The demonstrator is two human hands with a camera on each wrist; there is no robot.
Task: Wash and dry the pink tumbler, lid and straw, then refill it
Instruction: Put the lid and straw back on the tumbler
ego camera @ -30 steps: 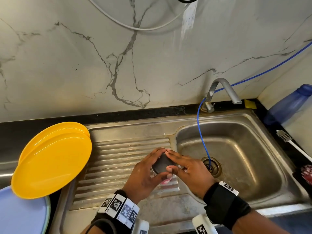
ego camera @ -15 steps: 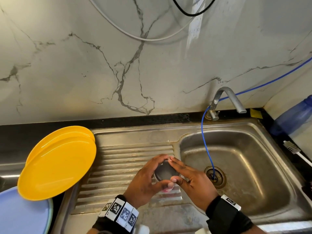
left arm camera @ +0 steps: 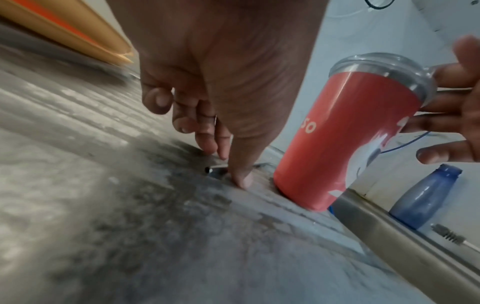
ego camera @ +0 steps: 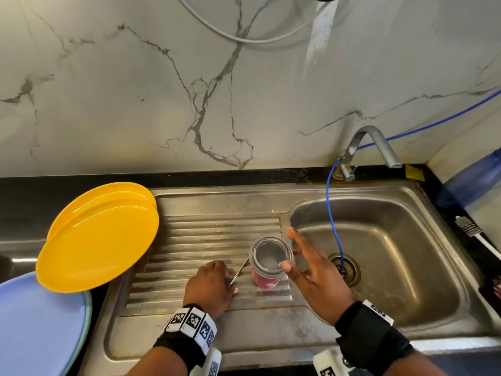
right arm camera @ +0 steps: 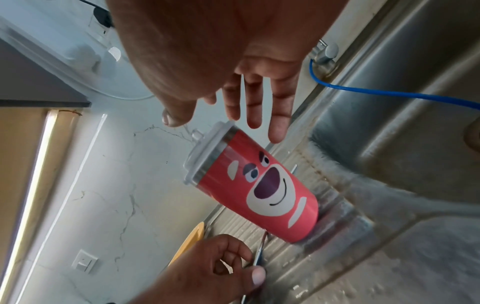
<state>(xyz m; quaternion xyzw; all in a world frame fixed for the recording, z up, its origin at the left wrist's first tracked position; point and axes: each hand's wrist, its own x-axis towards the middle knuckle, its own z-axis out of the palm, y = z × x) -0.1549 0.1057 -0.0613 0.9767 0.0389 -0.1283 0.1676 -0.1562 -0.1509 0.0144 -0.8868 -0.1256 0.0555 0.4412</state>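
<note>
The left hand point(ego camera: 210, 287) had its fingers point(left arm camera: 207, 135) curled down onto a thin metal straw point(ego camera: 238, 272) that lay along the ribs of the draining board point(ego camera: 206, 232), thumb and fingertips pinching its near end where it met the steel, apparently to lift it. The right hand point(ego camera: 311, 270) was spread wide and held nothing; its fingers point(right arm camera: 255, 102) stood straight and apart just beside the lid point(ego camera: 271, 257), the thumb tip at or touching the rim, though actual contact could not be told from any view. That open pose looked like a hand steadying or letting go of the cup while the other fetched the straw. The tumbler point(right arm camera: 262, 185) stood upright on the board near the edge of the basin point(ego camera: 379, 240), clear lid seated, its straw hole unfilled, so the straw seemed the next piece due. Whether the cup held water could not be seen. Two yellow plates point(ego camera: 100, 234) leaned at the left of the board, a blue hose point(ego camera: 332, 213) trailed from the tap point(ego camera: 374, 142) into the drain, and a blue bottle point(left arm camera: 426, 195) and a brush point(ego camera: 471, 232) lay by the far side.
</note>
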